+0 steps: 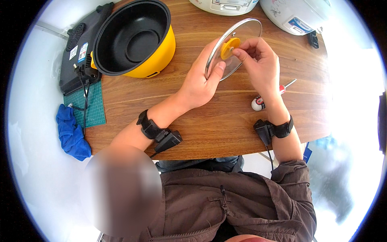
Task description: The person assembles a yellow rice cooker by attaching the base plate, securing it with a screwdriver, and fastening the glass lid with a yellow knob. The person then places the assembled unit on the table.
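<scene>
Head view, from where I'm standing: the left hand (203,82) clasps a round clear-glass lid with a metal rim (248,34), tilted above the wood-grain worktop (201,135). The right hand's (263,64) thumb and fingertips gather at its yellow disc-shaped knob (225,49); I can't tell whether they pinch it. Toward the right edge lies a red-and-white-handled screwdriver (258,103); near the far left corner, a yellow, black-lined pot (163,54).

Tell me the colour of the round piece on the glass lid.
The round piece on the glass lid is yellow, best seen in the head view.
</scene>
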The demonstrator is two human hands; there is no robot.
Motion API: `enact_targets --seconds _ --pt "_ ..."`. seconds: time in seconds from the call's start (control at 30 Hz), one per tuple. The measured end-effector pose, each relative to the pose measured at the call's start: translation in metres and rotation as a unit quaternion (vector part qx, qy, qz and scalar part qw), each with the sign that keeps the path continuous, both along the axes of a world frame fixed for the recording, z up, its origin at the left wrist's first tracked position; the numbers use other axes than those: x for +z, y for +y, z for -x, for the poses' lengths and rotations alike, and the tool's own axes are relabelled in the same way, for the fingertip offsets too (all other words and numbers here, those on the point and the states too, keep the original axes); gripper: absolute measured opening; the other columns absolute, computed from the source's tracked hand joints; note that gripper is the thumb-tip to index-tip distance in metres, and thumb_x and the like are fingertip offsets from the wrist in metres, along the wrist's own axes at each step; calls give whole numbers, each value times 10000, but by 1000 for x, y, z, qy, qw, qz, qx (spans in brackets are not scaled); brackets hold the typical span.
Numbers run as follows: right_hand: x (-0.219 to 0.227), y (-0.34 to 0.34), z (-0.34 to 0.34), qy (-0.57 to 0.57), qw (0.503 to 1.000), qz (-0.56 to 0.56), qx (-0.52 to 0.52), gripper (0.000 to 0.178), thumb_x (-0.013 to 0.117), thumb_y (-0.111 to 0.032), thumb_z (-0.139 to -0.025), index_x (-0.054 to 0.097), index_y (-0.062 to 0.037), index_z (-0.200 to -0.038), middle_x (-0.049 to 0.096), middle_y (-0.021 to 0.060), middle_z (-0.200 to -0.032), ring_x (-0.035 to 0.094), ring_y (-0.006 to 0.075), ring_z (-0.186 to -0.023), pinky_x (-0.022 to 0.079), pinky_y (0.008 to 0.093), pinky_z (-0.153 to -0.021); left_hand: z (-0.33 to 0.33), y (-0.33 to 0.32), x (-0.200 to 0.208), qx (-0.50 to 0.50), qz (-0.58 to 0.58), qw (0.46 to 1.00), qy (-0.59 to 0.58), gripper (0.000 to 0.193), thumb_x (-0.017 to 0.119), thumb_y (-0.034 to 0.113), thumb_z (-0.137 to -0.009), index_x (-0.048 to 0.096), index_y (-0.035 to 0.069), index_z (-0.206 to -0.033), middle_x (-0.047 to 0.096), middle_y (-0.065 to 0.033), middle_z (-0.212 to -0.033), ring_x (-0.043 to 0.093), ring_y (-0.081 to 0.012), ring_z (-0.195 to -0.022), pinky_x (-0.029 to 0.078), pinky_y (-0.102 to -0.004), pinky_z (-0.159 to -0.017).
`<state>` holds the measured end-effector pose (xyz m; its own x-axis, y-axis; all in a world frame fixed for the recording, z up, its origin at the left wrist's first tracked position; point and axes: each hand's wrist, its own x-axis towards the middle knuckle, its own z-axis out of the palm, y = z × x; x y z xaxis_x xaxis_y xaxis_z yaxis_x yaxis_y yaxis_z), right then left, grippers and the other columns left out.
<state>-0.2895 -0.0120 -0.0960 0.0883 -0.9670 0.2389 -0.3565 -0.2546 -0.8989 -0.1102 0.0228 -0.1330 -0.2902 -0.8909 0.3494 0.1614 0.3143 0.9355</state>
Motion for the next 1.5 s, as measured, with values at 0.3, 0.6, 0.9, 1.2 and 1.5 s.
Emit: enact_targets --seconds 0.3,0.6,0.9,1.2,1.5 --pt "-1 -6 3 60 998 -7 -5 205 843 -178 -848 731 -20 -918 726 73 -777 672 134 -700 546 278 -669 4 1 2 -41 -131 979 149 523 393 66 -1092 271 49 -1600 400 -145 -1583 445 -272 -1439 406 -473 -1202" --pt "0 -5 3 83 996 19 13 192 830 -174 -862 737 -26 -940 727 66 -785 670 127 -702 543 271 -666 3 1 5 -36 -194 960 198 513 405 61 -1079 304 23 -1580 411 -156 -1577 487 -314 -1413 411 -495 -1198" --pt "20 -1 13 63 998 10 26 182 786 -156 -897 731 -16 -998 735 46 -823 662 122 -728 531 258 -694 -2 -7 4 -79 -270 915 290 434 379 66 -1080 372 -30 -1503 522 -204 -1475 556 -380 -1345 459 -506 -1161" --pt "79 48 63 284 933 11 221 407 854 -105 -641 711 -56 -1019 692 65 -1019 642 245 -922 519 365 -835 -6 -7 9 -68 -322 888 322 434 333 64 -1072 364 -63 -1485 514 -232 -1472 540 -432 -1356 436 -510 -1178" --pt "59 74 67 471 862 39 185 443 804 -46 -656 729 -84 -1090 661 73 -1057 626 313 -1003 501 418 -919 -5 -9 7 -86 -325 873 352 432 323 43 -1050 405 -69 -1459 538 -231 -1445 544 -435 -1352 429 -514 -1182"
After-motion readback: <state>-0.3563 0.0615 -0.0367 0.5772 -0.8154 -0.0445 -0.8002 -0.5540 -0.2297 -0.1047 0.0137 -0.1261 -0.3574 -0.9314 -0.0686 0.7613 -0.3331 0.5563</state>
